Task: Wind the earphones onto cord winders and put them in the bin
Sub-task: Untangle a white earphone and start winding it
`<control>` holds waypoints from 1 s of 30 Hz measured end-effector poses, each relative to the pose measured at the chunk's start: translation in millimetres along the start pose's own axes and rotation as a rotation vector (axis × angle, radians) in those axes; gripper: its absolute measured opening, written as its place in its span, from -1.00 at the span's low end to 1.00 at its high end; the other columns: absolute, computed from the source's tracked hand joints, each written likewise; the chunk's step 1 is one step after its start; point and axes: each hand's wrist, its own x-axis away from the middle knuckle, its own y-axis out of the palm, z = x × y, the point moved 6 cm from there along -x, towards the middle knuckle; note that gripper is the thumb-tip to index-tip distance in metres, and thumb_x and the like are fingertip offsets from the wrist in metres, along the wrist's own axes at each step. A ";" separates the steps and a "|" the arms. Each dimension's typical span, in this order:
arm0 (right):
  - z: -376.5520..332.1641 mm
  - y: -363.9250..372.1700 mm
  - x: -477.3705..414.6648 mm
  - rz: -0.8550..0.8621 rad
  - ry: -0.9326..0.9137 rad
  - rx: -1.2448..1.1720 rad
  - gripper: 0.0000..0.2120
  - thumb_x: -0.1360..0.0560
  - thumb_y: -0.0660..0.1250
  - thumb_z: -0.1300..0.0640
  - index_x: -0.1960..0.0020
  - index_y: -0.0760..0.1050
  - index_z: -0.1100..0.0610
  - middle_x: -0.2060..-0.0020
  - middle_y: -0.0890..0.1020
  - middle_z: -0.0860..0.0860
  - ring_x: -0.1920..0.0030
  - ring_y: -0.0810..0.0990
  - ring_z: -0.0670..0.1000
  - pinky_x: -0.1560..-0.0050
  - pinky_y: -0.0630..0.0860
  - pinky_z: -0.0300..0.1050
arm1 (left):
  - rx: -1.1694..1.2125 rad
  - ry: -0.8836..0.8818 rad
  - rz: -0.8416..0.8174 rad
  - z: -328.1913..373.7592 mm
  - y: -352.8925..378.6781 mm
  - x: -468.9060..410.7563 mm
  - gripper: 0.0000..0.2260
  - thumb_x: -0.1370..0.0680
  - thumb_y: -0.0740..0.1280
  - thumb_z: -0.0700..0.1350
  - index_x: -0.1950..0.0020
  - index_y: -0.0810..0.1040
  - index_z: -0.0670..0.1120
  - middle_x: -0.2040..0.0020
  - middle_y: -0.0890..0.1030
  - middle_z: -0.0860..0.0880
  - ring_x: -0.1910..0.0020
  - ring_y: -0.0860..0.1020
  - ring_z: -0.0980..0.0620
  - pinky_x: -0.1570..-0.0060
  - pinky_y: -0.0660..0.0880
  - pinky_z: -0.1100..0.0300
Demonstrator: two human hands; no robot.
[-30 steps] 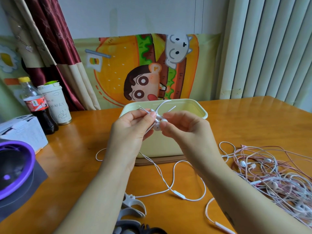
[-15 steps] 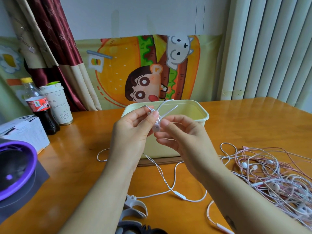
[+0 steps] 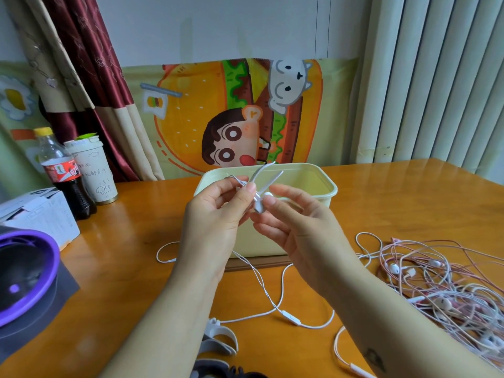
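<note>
A cola bottle (image 3: 64, 173) and paper cup (image 3: 92, 170) stand beside a white box (image 3: 38, 216).

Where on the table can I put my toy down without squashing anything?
Bare wood lies between the cola bottle and the bin, and right of the bin behind the earphone tangle. The near side is crowded: a white earphone cord loops before the bin, cord winders sit at the near edge, and the tangle fills the right.

Was bright, evenly lit by soft diffuse light. Left pale glare on the glossy worktop (image 3: 131, 214) and only faint, soft-edged shadows. Tilted the vertical blind (image 3: 441, 77) at the right edge, wide-angle fashion. Softened detail slightly toward the bottom corners.
</note>
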 end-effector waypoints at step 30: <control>25.9 3.0 0.9 0.044 0.290 -0.310 -0.77 -0.40 0.37 0.23 -0.03 0.57 0.30 0.30 0.65 0.12 0.38 0.62 -0.08 0.30 0.60 -0.30 | 0.252 -0.178 0.008 -17.6 13.2 7.9 -0.72 -0.46 0.37 0.02 -0.11 0.62 -0.08 0.16 0.70 0.05 0.13 0.66 0.13 0.15 0.53 0.26</control>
